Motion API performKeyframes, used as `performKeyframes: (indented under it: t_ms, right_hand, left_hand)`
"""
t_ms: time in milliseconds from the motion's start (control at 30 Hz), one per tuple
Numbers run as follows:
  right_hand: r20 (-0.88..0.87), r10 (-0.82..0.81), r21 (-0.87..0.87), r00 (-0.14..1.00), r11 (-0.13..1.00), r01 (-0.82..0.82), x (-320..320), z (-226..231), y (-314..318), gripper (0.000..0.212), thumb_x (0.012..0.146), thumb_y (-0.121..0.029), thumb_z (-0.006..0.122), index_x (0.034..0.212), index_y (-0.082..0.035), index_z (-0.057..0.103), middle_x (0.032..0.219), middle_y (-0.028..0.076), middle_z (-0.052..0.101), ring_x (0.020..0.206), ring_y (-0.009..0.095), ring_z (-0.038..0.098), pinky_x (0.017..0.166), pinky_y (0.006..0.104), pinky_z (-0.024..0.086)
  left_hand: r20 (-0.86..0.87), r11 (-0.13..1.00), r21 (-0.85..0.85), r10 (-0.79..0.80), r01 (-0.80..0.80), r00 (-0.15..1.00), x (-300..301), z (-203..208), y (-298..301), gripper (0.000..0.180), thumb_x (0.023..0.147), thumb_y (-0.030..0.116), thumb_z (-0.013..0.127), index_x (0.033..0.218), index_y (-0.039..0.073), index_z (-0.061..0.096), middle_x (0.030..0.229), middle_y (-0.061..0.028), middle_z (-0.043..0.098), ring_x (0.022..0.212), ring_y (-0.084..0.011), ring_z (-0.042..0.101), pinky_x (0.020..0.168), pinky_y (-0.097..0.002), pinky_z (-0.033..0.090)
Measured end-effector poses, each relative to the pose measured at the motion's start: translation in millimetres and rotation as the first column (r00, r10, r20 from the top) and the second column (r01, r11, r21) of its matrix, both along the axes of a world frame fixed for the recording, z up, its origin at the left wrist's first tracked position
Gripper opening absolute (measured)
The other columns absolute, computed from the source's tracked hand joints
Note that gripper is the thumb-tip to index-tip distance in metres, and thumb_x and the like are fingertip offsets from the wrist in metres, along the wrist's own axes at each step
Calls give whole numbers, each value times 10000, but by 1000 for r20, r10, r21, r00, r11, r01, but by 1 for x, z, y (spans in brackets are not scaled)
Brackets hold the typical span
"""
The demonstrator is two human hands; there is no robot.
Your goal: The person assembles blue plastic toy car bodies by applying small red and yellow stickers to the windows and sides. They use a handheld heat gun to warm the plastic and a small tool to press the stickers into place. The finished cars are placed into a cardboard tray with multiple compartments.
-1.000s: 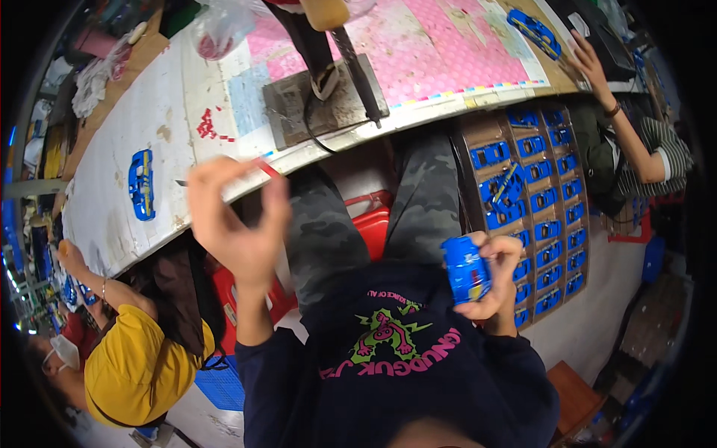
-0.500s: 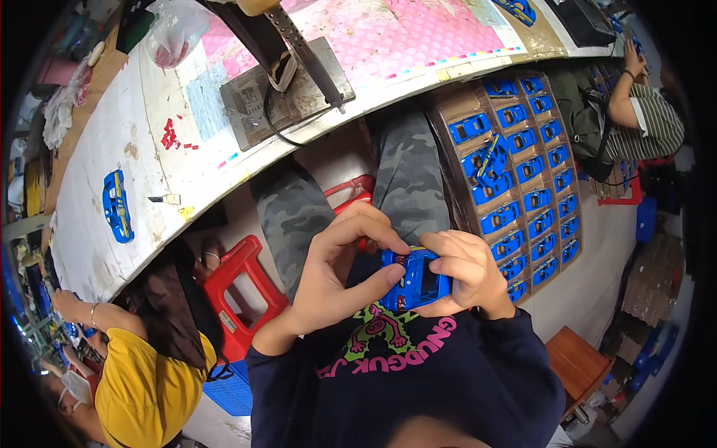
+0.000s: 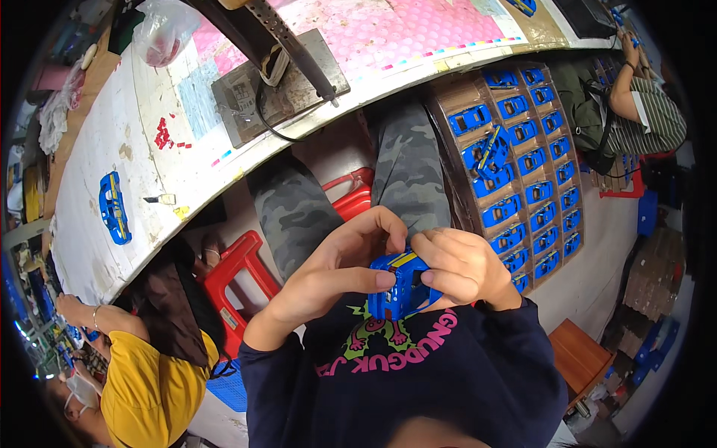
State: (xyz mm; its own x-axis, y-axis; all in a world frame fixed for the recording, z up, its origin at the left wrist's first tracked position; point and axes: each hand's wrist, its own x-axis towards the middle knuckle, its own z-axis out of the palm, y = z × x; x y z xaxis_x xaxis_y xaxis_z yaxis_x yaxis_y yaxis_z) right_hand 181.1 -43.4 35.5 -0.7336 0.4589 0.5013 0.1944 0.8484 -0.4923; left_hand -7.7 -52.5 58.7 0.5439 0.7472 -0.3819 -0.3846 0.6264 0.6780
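Note:
Over my lap I hold a blue toy car body (image 3: 401,290) with a yellow stripe and dark red rear lights. My left hand (image 3: 336,269) is closed on its left end, the thumb lying along the body and the forefinger arched to the far side. My right hand (image 3: 464,267) grips the other end, thumb and fingers near the dark opening. The fingers partly cover the car. Any small part between the fingertips cannot be made out.
To my right stands a divided cardboard tray (image 3: 450,95) of blue car bodies. The white workbench (image 3: 89,160) bears a metal press stand (image 3: 317,63), red bits (image 3: 162,136), a small blade (image 3: 159,199) and another car body (image 3: 114,207). Co-workers sit both sides; a red stool (image 3: 231,299) is left.
The toy car has been turned in my hands, so its yellow-striped top shows more and its rear lights less. It has shifted slightly left, and my left thumb has moved along it.

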Motion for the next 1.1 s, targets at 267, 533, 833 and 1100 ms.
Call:
performKeyframes:
  t_ms: [267, 533, 833, 1100]
  right_hand:
    - [-182, 5, -124, 983, 992, -28, -3, -15, -2, 534, 581, -200, 649, 1044, -46, 431, 975, 183, 529, 808, 316, 528, 715, 374, 455]
    - [-378, 127, -320, 917, 912, -258, -2, -23, 4, 525, 705, -163, 630, 1157, -65, 382, 1080, 194, 470, 923, 354, 508, 767, 429, 422]
    - [-775, 192, -468, 602, 466, -751, 0, -38, 11, 591, 641, -226, 715, 1098, 56, 467, 1075, 220, 484, 959, 315, 503, 803, 364, 416]
    - [-846, 129, -450, 518, 349, -822, 0, -44, 12, 661, 590, -363, 644, 1025, 108, 481, 968, 211, 536, 857, 281, 560, 748, 320, 443]
  left_hand:
    - [87, 981, 190, -50, 33, 995, -6, 2, -3, 286, 701, 92, 574, 934, 44, 415, 860, -28, 430, 887, -109, 432, 777, -232, 320]
    - [-242, 689, 725, 271, -12, 932, 5, -3, -9, 342, 565, 152, 676, 826, 25, 495, 835, -102, 445, 758, -197, 430, 696, -266, 329]
    - [-193, 360, 933, 461, 16, 866, 16, -2, -16, 446, 518, 202, 723, 874, 17, 529, 833, -108, 504, 724, -219, 474, 614, -299, 375]
    - [-213, 226, 969, 545, 103, 811, 21, -7, -19, 396, 529, 179, 699, 869, 31, 559, 827, -89, 518, 695, -217, 489, 598, -299, 382]
